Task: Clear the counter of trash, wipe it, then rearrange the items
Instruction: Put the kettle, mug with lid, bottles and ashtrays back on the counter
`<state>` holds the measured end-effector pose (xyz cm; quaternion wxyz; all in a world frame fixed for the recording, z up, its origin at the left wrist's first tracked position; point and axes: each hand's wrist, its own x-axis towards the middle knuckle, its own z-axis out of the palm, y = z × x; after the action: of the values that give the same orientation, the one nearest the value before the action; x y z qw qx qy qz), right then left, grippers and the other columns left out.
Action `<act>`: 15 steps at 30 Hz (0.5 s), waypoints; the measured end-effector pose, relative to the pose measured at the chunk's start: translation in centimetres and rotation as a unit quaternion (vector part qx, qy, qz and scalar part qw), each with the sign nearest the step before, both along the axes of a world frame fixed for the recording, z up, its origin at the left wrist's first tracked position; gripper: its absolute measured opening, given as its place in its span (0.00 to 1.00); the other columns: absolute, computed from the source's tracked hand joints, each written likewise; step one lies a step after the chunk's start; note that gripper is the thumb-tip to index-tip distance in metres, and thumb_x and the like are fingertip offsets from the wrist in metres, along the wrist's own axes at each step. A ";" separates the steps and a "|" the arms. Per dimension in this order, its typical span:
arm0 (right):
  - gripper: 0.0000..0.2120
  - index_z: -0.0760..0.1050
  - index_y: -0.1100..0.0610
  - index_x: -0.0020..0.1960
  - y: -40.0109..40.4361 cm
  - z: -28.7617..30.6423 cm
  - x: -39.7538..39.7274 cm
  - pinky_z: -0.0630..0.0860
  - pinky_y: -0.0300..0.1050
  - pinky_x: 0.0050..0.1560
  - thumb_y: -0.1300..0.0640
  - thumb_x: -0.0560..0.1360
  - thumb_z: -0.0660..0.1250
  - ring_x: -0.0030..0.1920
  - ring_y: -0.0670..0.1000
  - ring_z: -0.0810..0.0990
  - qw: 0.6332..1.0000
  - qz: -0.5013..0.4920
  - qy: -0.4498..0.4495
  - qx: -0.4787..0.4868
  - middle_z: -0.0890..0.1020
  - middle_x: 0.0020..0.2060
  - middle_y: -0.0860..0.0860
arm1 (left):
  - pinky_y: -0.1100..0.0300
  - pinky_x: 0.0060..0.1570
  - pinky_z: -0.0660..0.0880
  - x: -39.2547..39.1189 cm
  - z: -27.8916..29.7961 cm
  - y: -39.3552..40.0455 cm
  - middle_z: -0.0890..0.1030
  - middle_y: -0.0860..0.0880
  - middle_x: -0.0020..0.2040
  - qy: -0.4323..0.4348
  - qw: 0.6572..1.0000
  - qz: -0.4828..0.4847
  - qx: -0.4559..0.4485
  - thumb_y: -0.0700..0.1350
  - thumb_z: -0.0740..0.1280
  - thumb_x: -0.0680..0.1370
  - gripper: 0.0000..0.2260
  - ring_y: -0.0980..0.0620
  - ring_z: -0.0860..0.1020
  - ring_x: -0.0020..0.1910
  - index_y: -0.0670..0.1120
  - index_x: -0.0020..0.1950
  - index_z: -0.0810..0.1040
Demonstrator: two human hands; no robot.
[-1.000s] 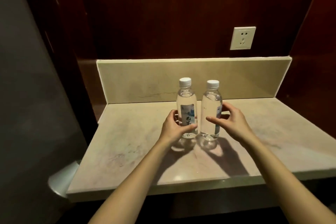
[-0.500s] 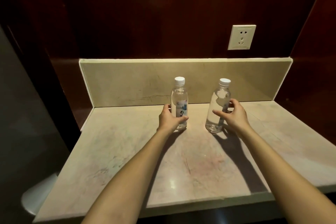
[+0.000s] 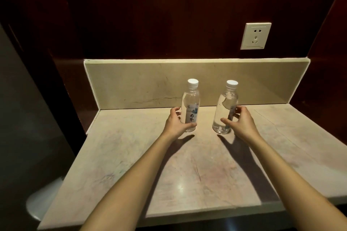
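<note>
Bottles (image 3: pixel 190 107) farther apart than before on beige counter (image 3: pixel 187 174) (dark wood walls).

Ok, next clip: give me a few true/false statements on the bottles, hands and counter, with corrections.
1. Both bottles stand upright on the counter. True.
2. The left hand holds the left bottle. True.
3. The right bottle has no cap. False: it wears a white cap.
4. The bottles touch each other. False: a gap separates them.
5. The right hand lies flat on the counter. False: its grip is round the right bottle.
</note>
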<state>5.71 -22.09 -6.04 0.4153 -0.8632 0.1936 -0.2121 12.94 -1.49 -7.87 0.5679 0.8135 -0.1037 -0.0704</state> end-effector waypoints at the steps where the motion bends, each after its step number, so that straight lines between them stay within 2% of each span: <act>1: 0.34 0.64 0.63 0.69 0.4 0.1 -0.6 0.70 0.49 0.64 0.58 0.69 0.76 0.64 0.56 0.73 1.000 -0.009 -0.008 -0.004 0.70 0.66 0.58 | 0.54 0.65 0.70 -0.4 0.1 0.7 0.71 0.45 0.68 -0.001 1.000 -0.004 -0.014 0.45 0.79 0.67 0.40 0.49 0.72 0.65 0.44 0.72 0.60; 4: 0.32 0.64 0.61 0.69 2.4 0.3 -3.2 0.73 0.53 0.61 0.59 0.70 0.75 0.63 0.54 0.73 0.997 -0.021 -0.076 0.016 0.68 0.66 0.57 | 0.54 0.63 0.72 -2.8 0.3 3.9 0.71 0.47 0.67 -0.018 0.999 -0.012 -0.047 0.45 0.78 0.68 0.36 0.50 0.72 0.65 0.46 0.71 0.63; 7: 0.26 0.67 0.61 0.66 6.0 0.8 -5.9 0.72 0.43 0.54 0.61 0.71 0.73 0.58 0.51 0.73 0.991 0.008 -0.133 0.007 0.71 0.62 0.56 | 0.56 0.59 0.75 -5.8 0.1 7.9 0.75 0.49 0.63 -0.042 0.997 -0.026 -0.051 0.44 0.76 0.70 0.29 0.52 0.76 0.60 0.49 0.66 0.68; 9: 0.23 0.69 0.60 0.63 9.1 1.3 -7.3 0.73 0.44 0.54 0.61 0.72 0.73 0.56 0.48 0.73 0.986 0.047 -0.156 -0.029 0.72 0.59 0.54 | 0.55 0.54 0.77 -7.8 0.3 11.1 0.77 0.51 0.58 -0.061 0.996 -0.017 -0.057 0.43 0.75 0.71 0.24 0.52 0.79 0.55 0.52 0.62 0.69; 13: 0.19 0.71 0.54 0.61 17.0 0.9 -9.5 0.72 0.41 0.55 0.57 0.72 0.72 0.55 0.43 0.74 0.971 0.187 -0.118 -0.089 0.74 0.55 0.46 | 0.43 0.47 0.80 -12.4 0.7 18.5 0.82 0.51 0.48 -0.056 0.996 0.012 -0.066 0.39 0.74 0.71 0.15 0.52 0.82 0.47 0.51 0.53 0.76; 15: 0.20 0.71 0.55 0.62 21.4 0.1 -10.5 0.69 0.36 0.56 0.55 0.72 0.72 0.57 0.42 0.73 0.959 0.248 -0.080 -0.112 0.73 0.56 0.45 | 0.49 0.48 0.80 -14.8 0.5 22.7 0.83 0.53 0.45 -0.067 0.997 0.019 -0.030 0.41 0.74 0.70 0.12 0.54 0.82 0.46 0.51 0.51 0.78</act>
<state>-4.83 -0.71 -5.95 0.3700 -0.9052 -0.0854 -0.1911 -1.85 21.17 -7.40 0.5847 0.8010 -0.1283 -0.0022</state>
